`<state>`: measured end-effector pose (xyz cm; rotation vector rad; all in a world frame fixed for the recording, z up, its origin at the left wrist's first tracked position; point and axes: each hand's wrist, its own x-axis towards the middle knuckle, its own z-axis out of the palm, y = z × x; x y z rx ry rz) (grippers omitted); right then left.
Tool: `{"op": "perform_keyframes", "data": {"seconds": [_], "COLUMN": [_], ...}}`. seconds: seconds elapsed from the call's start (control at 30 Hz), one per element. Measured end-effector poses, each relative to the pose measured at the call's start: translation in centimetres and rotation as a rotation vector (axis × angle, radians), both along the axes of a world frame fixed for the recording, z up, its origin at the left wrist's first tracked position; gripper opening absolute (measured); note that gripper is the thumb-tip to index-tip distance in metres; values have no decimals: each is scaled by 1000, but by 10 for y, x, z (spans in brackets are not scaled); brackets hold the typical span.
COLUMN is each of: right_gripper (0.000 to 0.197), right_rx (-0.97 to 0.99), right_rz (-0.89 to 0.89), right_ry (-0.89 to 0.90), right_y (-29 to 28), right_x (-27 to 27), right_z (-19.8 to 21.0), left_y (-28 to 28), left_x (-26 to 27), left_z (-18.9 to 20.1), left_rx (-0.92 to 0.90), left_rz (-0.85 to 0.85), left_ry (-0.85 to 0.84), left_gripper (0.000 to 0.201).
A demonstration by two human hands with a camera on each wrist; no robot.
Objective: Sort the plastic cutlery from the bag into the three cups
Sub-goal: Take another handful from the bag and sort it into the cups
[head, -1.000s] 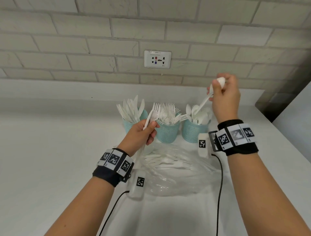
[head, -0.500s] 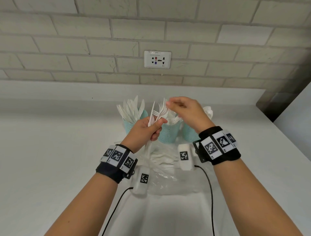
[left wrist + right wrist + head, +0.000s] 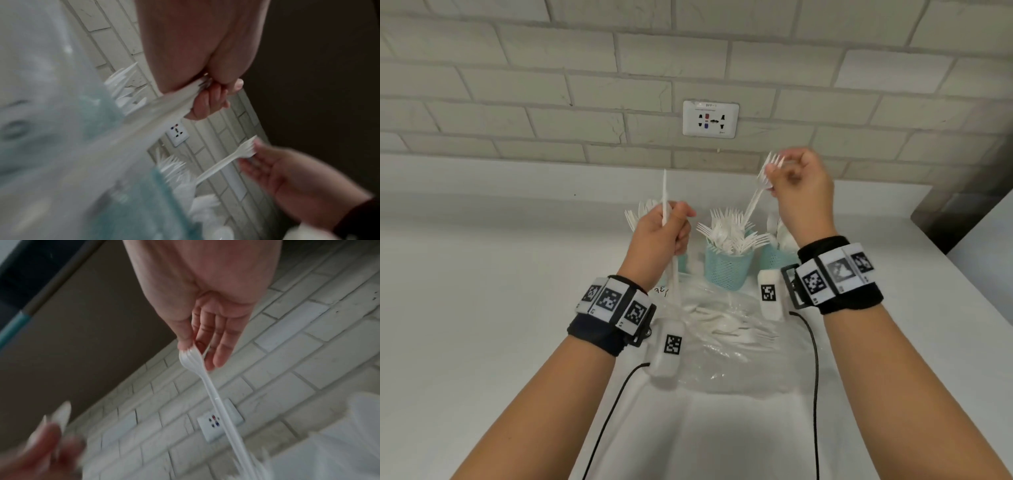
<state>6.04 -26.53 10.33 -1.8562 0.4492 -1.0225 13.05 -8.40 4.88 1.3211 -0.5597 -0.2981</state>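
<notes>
Your right hand (image 3: 799, 192) pinches a fork (image 3: 760, 186) by its tines above the middle cup (image 3: 726, 270) of forks, your left hand (image 3: 659, 236) grips a knife (image 3: 664, 192), so lower the fork handle-first, while the bag (image 3: 729, 342) lies on the worktop (image 3: 482, 325)

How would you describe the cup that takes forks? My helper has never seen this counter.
Find the wall socket; three teal mesh cups stand on the counter below it. The fork cup is the middle one, bristling with white prongs, under the fork in the right hand.
</notes>
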Motion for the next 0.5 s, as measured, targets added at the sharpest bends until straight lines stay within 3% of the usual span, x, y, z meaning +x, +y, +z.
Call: {"op": "perform_keyframes", "data": {"seconds": [0.17, 0.3, 0.5], "right_gripper": [22, 26, 33], "right_rx": [-211, -305, -322], "right_rz": [46, 84, 85], "right_ry": [428, 601, 558], "right_y": [3, 6, 9], "right_x": [8, 11, 12], "right_z": [-45, -56, -50], "left_y": [2, 1, -30], "left_x": [12, 29, 58], "left_z": [54, 81, 43], "left_rx": [-242, -355, -105], "left_rz": [100, 192, 332], "left_ry": [-127, -264, -307], "left_gripper": [30, 24, 12]}}
